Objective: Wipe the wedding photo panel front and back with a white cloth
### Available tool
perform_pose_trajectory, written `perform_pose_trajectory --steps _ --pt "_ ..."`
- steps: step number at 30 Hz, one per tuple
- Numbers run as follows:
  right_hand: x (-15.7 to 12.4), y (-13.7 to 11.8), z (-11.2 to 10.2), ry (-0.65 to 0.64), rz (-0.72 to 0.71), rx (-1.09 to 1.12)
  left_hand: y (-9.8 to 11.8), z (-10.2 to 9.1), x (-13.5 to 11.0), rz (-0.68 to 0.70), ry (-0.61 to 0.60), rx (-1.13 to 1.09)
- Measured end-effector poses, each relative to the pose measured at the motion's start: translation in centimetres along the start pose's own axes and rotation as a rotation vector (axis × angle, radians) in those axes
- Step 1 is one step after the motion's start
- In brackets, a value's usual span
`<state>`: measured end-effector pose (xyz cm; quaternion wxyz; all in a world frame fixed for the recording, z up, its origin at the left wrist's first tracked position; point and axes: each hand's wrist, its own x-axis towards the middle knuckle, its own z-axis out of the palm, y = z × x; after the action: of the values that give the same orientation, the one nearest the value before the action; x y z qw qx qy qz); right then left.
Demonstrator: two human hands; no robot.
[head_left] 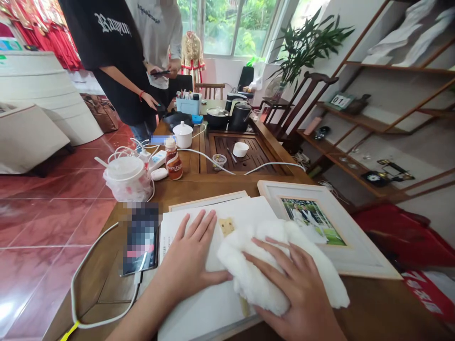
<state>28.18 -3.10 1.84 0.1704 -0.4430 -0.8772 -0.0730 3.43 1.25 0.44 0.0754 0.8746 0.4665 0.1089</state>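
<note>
My left hand [190,258] lies flat, fingers spread, on the white back of a picture frame [206,303] at the near edge of the wooden table [384,312]. My right hand [302,289] presses down on a fluffy white cloth [249,274] that rests on the same white panel, fingers stretched over it. A small brass hanger tab [226,225] shows on the panel just beyond the cloth. To the right lies a second white frame [359,251], face up, with a photo in it.
A phone [140,239] on a white cable lies left of my left hand. Beyond stand a bagged lidded cup [126,177], a brown bottle [174,160], a power strip and a tea tray with kettles. Two people stand at the table's far left. Shelves line the right wall.
</note>
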Motion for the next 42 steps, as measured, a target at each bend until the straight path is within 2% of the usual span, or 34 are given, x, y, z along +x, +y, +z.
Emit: perform_pose_trajectory --steps 5,8,11,17,20,24,30,33,36,42 --pt "3.0 0.7 1.0 0.026 0.065 0.027 0.1 -0.1 -0.1 0.005 0.019 -0.017" --pt "3.9 0.9 1.3 0.039 0.082 0.031 0.1 -0.1 -0.2 0.010 0.029 -0.004" --pt "3.4 0.7 1.2 0.033 0.071 0.022 0.0 0.1 -0.1 -0.006 0.032 0.010" --pt "0.0 0.0 -0.1 0.001 -0.015 -0.022 0.0 0.4 0.0 -0.019 0.016 0.036" --pt "-1.1 -0.1 -0.5 0.026 -0.062 -0.029 -0.1 0.4 0.0 -0.011 0.010 0.029" --pt "-0.7 0.1 -0.2 0.019 -0.039 -0.017 -0.1 0.1 -0.1 0.002 -0.001 -0.003" --pt "2.5 1.0 1.2 0.045 0.050 -0.004 0.0 0.1 -0.1 0.002 0.015 -0.033" --pt "3.2 0.9 1.4 0.063 0.061 -0.005 0.1 0.2 -0.1 -0.009 0.026 -0.029" --pt "2.4 0.5 1.2 0.060 0.046 -0.020 0.1 0.2 -0.2 -0.027 0.022 -0.014" --pt "-0.7 -0.1 0.4 0.076 -0.039 -0.044 0.0 0.2 -0.3 -0.023 0.018 0.005"
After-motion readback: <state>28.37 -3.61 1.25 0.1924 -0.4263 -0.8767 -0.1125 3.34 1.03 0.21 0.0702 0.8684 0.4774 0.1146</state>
